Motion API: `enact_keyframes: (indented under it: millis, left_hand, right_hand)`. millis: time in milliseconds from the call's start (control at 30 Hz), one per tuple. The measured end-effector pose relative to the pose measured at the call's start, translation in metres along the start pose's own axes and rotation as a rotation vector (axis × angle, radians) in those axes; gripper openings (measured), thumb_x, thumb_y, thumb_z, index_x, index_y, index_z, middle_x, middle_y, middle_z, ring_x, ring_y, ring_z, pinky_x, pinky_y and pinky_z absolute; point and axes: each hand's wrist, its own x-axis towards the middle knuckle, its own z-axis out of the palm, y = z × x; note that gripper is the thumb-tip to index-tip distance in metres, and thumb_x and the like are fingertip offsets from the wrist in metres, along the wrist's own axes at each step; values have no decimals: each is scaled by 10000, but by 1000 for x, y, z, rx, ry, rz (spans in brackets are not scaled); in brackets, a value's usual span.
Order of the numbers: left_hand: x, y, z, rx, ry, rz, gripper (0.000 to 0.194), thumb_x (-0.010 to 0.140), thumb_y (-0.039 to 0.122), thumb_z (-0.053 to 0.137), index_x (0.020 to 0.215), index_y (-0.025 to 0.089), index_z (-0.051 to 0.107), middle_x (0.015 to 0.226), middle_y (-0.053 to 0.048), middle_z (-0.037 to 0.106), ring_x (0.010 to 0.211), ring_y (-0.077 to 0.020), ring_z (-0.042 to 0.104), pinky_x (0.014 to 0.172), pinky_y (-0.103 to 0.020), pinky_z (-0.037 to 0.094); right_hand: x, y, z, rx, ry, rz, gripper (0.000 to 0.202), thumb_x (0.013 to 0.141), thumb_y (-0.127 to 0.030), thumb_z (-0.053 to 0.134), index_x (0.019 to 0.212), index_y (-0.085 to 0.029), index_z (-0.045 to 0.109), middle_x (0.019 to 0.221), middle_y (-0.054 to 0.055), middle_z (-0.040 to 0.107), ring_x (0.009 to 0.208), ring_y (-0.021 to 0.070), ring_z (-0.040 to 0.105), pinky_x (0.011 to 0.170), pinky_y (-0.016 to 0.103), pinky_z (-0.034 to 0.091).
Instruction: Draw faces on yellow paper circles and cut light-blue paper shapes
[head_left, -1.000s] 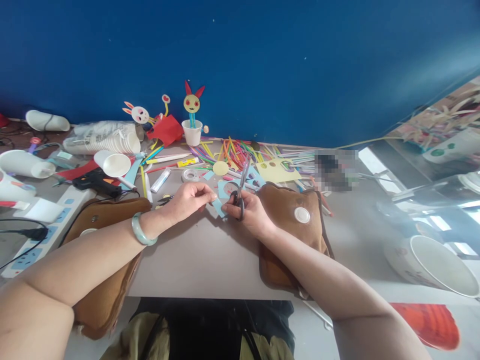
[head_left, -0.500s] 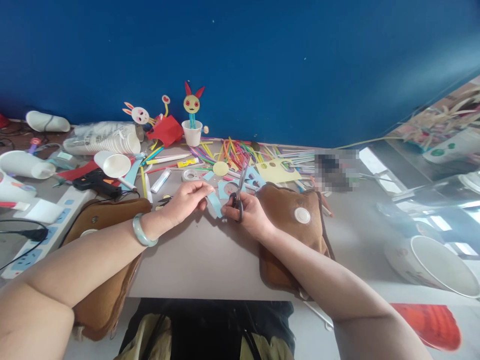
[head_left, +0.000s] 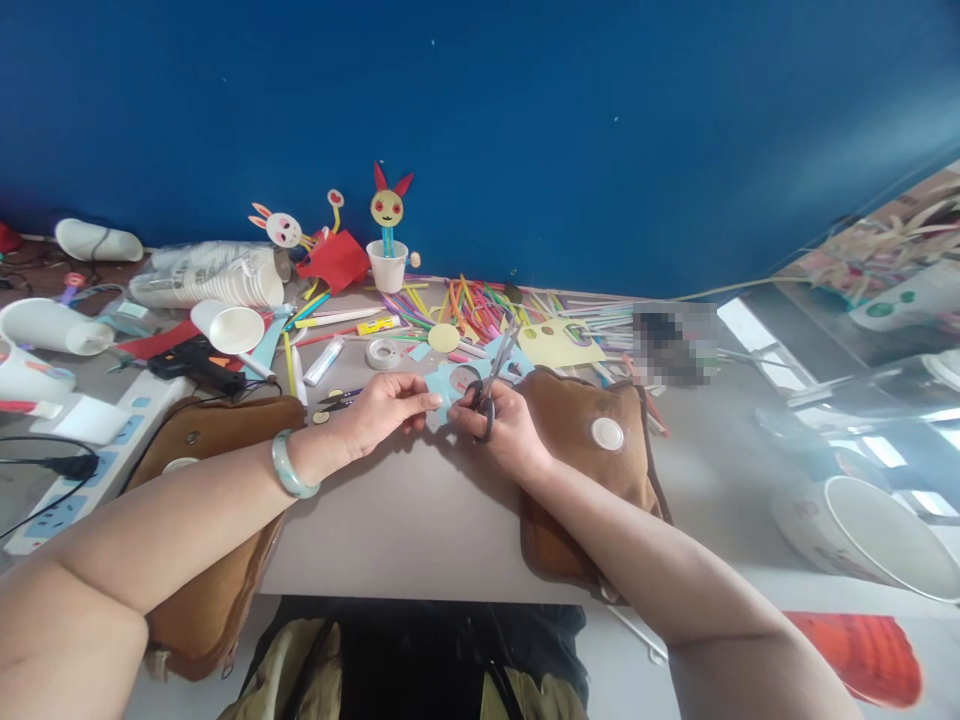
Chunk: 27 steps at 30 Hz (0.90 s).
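Observation:
Light blue paper [head_left: 436, 412] spans the gap between my two hands. My left hand [head_left: 386, 412] pinches its left side between thumb and fingers, a pale green bangle [head_left: 291, 466] on the wrist. My right hand [head_left: 511, 436] is closed around dark-handled scissors [head_left: 502, 362], whose blades point up and away, and its thumb and fingertips also touch the right side of the paper. Just beyond, more light blue paper lies on the table, its outline merging with the held piece. A cut yellow sheet [head_left: 562, 343] and a yellow paper disc [head_left: 444, 338] are behind it.
Brown cushions [head_left: 592, 500] flank my forearms. Against the blue wall stand a paper-cup figure [head_left: 387, 268] and a heap of coloured sticks [head_left: 480, 305]. A glue gun [head_left: 196, 366], power strip [head_left: 79, 485] and paper cups [head_left: 229, 328] crowd the left; a paper tub [head_left: 870, 535] stands right.
My left hand has shifted slightly right, nearer my right hand. The blue paper has turned from a slanted strip to lie between both hands' fingertips. The scissors blades have tilted further right.

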Motion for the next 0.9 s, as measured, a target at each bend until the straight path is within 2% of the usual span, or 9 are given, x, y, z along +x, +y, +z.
enact_keyframes:
  millis: [167, 267, 333, 467, 533, 600, 700, 900]
  left_hand:
    - [3, 14, -5, -66, 77, 75, 307, 754, 380, 773, 665, 160, 579, 513, 52, 545, 476, -54, 486, 479, -180, 384]
    - [5, 23, -12, -168, 107, 127, 323, 734, 344, 788, 645, 168, 533, 516, 58, 525, 481, -58, 498, 456, -179, 363]
    - [6, 27, -17, -231, 116, 154, 321, 742, 324, 779, 648, 170, 513, 540, 50, 543, 491, -61, 517, 447, -177, 354]
    - [7, 32, -22, -363, 118, 148, 272, 751, 295, 754, 688, 174, 518, 557, 47, 549, 507, -75, 561, 444, -177, 358]
    - [7, 34, -22, -420, 128, 151, 246, 748, 278, 747, 712, 174, 527, 561, 51, 544, 508, -79, 571, 439, -177, 356]
    - [6, 38, -20, -452, 152, 154, 234, 747, 262, 740, 722, 172, 526, 556, 55, 535, 492, -76, 556, 428, -176, 342]
    - [5, 43, -17, -460, 176, 137, 230, 757, 250, 725, 719, 170, 513, 546, 54, 524, 471, -71, 530, 424, -179, 323]
    - [2, 46, -15, -444, 197, 123, 236, 766, 255, 718, 728, 176, 499, 537, 62, 493, 472, -76, 521, 443, -188, 329]
  right_hand:
    - [-1, 0, 0, 45, -25, 8, 399, 585, -415, 853, 746, -192, 564, 668, -36, 601, 546, 96, 491, 524, 247, 392]
    - [-1, -2, -1, 49, -104, -1, 415, 614, -444, 850, 761, -188, 558, 668, -30, 613, 541, 91, 494, 520, 238, 388]
    - [-1, -3, -3, 43, -218, -5, 420, 676, -499, 813, 774, -180, 558, 658, -21, 624, 520, 80, 473, 512, 228, 374]
    - [-1, -5, -9, 58, -563, -3, 565, 736, -695, 684, 845, -152, 571, 707, 36, 683, 480, 66, 397, 459, 220, 303]
    - [-2, -6, -10, 36, -713, -12, 618, 746, -737, 645, 873, -135, 585, 752, 65, 700, 516, 79, 424, 482, 226, 320]
    - [-3, -8, -10, 6, -802, -28, 620, 775, -735, 621, 876, -124, 596, 776, 80, 701, 590, 105, 493, 549, 239, 369]
    - [-3, -9, -10, -25, -849, -51, 607, 815, -724, 584, 868, -120, 608, 785, 83, 692, 665, 134, 544, 608, 255, 401]
    - [-1, -7, -10, -60, -863, -62, 601, 843, -717, 550, 863, -119, 606, 787, 82, 684, 659, 130, 536, 579, 244, 394]
